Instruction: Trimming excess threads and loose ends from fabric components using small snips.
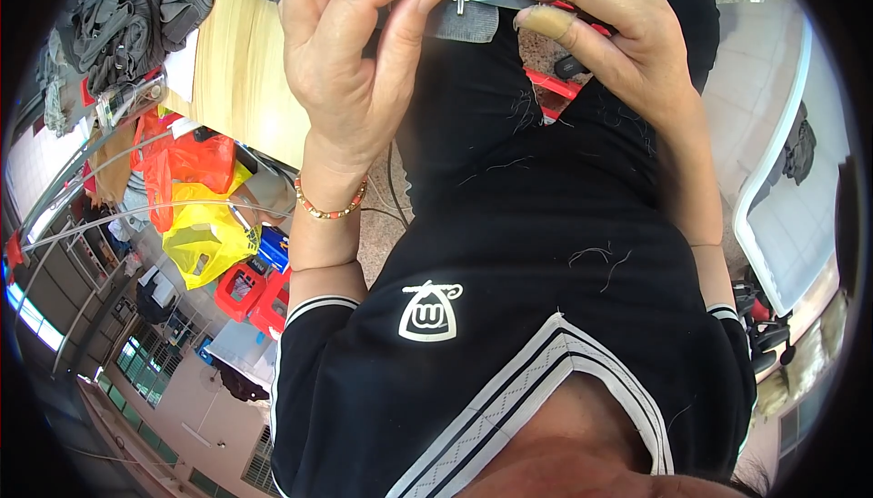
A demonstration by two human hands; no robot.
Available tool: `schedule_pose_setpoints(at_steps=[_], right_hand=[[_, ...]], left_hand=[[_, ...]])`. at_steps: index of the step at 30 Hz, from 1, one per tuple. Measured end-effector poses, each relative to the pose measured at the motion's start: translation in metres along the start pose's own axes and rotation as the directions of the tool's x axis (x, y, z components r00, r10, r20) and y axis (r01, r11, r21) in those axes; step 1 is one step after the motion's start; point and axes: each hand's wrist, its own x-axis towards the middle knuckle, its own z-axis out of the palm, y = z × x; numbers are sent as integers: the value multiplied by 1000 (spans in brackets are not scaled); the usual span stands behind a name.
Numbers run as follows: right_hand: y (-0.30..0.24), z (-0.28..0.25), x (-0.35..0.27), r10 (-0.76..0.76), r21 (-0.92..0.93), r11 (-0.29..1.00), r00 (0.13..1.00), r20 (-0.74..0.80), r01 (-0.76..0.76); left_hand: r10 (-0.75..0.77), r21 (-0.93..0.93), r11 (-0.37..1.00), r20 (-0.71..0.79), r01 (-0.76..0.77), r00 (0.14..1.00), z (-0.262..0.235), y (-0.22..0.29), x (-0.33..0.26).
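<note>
Head view, one seated person, two bare hands at the upper edge:
- Left hand (350, 57): thumb and forefinger pressed together in a pinch, other fingers curved above; whatever lies between the tips is too small to tell
- Right hand (632, 39): grasping scissors (496, 1) with red on the handle part, blades parted and aimed left toward the pinching fingertips; tan covering (550, 23) on the thumb
- Gray cloth (477, 27): ribbed-looking, on the lap, below and behind the fingertips and the blades
- Metal zipper pull (460, 7): hanging at the gray cloth, just beside the blade tips and below the left thumb
- Clothing: black shirt (536, 252) with white striped trim, loose threads (600, 257) on its front; beaded bracelet (329, 212) on the left wrist
- Left side: pale wooden surface (255, 66); heap of dark gray garments (155, 11) at its far end; red bag (200, 161) and yellow bag (195, 239), touching; red stools (241, 289) lower down
- Right side: white curved rim (744, 225), dark cloth (799, 148) beyond it
</note>
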Motion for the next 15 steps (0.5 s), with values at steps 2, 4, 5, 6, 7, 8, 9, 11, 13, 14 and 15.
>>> schedule_pose_setpoints(at_steps=[2, 4, 5, 6, 7, 8, 9, 11, 13, 14, 15], right_hand=[[0, 0, 0, 14, -14, 1000, 1000, 14, -13], [1, -1, -1, 43, 0, 999, 999, 33, -43], [1, -2, -2, 46, -3, 999, 999, 29, -46], [1, 0, -1, 38, 12, 999, 999, 37, -39], [0, 2, -1, 30, 29, 999, 999, 45, -31], [1, 2, -1, 32, 27, 999, 999, 43, -33], [2, 2, -1, 23, 26, 999, 999, 38, -24], [3, 2, -1, 15, 23, 1000, 999, 30, -16], [3, 3, -1, 42, 26, 999, 999, 24, -42], [3, 4, -1, 40, 26, 999, 999, 23, -41], [3, 5, 0, 38, 42, 998, 999, 17, -38]], left_hand=[[-7, 25, 1000, 43, 6, 999, 1, 3, 5], [-13, 53, 999, 73, 9, 997, 1, 6, 9], [-16, 78, 997, 104, 8, 994, 2, 7, 11], [-21, 83, 996, 100, 12, 995, 16, 3, 11], [15, -451, 888, -159, -86, 987, 42, -6, 13], [-87, -811, 507, -384, -291, 919, 57, -9, 18], [-87, -813, 505, -383, -290, 920, 59, -10, 17], [-71, -796, 530, -386, -293, 920, 61, -11, 19], [-69, -799, 528, -378, -288, 923, 61, -12, 19], [-67, -799, 529, -374, -285, 925, 60, -12, 19], [-66, -798, 530, -375, -286, 925, 59, -13, 18]])
